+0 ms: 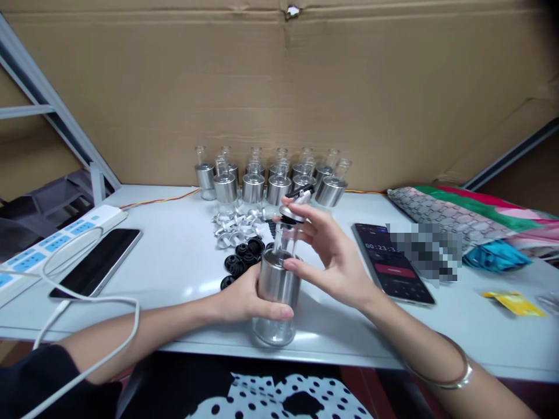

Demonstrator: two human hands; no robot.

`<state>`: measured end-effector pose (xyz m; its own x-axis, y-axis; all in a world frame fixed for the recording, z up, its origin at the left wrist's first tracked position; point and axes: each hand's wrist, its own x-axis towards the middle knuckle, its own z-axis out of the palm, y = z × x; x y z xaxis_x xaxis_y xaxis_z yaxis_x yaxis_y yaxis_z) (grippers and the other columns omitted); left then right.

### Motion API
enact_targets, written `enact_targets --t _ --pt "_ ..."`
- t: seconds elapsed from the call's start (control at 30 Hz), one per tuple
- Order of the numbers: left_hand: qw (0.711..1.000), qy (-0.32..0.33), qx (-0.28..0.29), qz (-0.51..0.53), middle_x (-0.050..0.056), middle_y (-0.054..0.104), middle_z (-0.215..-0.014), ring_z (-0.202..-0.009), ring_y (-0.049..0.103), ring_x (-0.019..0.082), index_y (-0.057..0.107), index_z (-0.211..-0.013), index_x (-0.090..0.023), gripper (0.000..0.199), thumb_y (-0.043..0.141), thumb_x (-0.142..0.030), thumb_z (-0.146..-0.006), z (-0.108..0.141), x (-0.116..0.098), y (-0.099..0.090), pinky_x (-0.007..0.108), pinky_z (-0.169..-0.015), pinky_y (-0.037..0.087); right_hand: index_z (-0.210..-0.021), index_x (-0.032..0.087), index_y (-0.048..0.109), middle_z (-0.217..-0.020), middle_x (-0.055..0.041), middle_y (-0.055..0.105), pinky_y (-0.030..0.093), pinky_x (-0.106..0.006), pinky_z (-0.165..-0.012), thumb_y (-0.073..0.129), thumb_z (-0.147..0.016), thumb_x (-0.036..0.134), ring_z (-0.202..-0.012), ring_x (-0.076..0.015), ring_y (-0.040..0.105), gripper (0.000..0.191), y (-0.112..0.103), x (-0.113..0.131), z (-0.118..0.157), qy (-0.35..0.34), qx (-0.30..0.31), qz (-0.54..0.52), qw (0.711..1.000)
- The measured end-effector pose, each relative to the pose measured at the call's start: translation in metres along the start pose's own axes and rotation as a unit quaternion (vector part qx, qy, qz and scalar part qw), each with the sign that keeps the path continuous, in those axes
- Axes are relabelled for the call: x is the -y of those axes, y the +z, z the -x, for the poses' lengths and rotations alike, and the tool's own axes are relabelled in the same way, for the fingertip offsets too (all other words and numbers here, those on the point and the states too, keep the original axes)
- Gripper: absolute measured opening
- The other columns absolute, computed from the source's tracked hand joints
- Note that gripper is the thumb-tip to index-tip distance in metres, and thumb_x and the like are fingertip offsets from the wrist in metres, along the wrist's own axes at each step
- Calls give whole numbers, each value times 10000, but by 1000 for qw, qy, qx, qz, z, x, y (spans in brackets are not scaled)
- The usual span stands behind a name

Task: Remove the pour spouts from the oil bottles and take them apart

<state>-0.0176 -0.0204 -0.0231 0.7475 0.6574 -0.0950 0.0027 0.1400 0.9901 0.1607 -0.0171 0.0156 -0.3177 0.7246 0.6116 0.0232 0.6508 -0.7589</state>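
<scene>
A glass bottle with a steel sleeve (279,279) stands upright near the table's front edge. My left hand (257,299) is wrapped round its lower body. A silver and black pourer cap (292,215) sits at the mouth of the bottle, and the fingers of my right hand (329,256) are on it, with the thumb against the bottle's shoulder. Behind lie silver cap parts (236,228) and several black stoppers (244,256). Several more sleeved bottles (253,187) stand in rows at the back.
At the left are a white power strip (56,244), a dark phone (98,262) and a white cable (135,314). To the right lie a phone showing a timer (393,265), a patterned bag (445,212), a blue packet (495,256) and a yellow packet (515,302). Cardboard (262,75) rises behind.
</scene>
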Motion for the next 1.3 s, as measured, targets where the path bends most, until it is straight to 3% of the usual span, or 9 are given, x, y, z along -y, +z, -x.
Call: enact_targets --t 0.13,0.27,0.4,0.63,0.87,1.3 --pt "1000 7 -10 -13 74 585 -997 -791 555 173 460 -1137 -151 666 763 -402 -600 0 -2 2 303 -713 439 -1220 339 498 -1413 -48 420 571 -385 -854 664 -797 185 -1059 -196 612 480 3 2 0 49 -1 -77 996" --pt "1000 13 -2 -14 85 565 -1053 -777 537 158 442 -1161 -153 683 755 -390 -603 1 -4 4 297 -716 428 -1215 381 517 -1390 -20 443 593 -364 -819 686 -780 177 -976 -178 653 509 2 4 -1 83 -1 -112 990" --pt "1000 18 0 -11 73 572 -1012 -783 537 164 453 -1138 -154 671 759 -408 -598 0 -4 3 303 -723 427 -1209 418 543 -1386 -5 433 600 -353 -799 694 -771 165 -950 -169 661 528 0 5 -3 105 5 -121 987" --pt "1000 28 10 -10 46 590 -912 -767 551 166 470 -1102 -157 635 758 -432 -608 0 -4 4 302 -705 431 -1141 349 602 -1322 -25 492 602 -347 -794 730 -736 178 -886 -156 669 459 -1 6 -5 108 -14 -133 985" --pt "999 19 30 -18 26 618 -835 -755 573 164 490 -1022 -155 543 749 -411 -619 1 -3 3 289 -675 437 -1093 360 636 -1222 -10 531 599 -336 -791 741 -727 182 -841 -141 676 420 -2 7 -4 99 -16 -143 985" --pt "999 20 38 -7 42 635 -835 -763 593 178 506 -977 -145 518 751 -428 -619 0 -2 2 295 -668 450 -1017 329 691 -1006 -15 534 600 -353 -815 726 -746 203 -1010 -170 580 301 -1 3 -6 75 -30 -132 988"
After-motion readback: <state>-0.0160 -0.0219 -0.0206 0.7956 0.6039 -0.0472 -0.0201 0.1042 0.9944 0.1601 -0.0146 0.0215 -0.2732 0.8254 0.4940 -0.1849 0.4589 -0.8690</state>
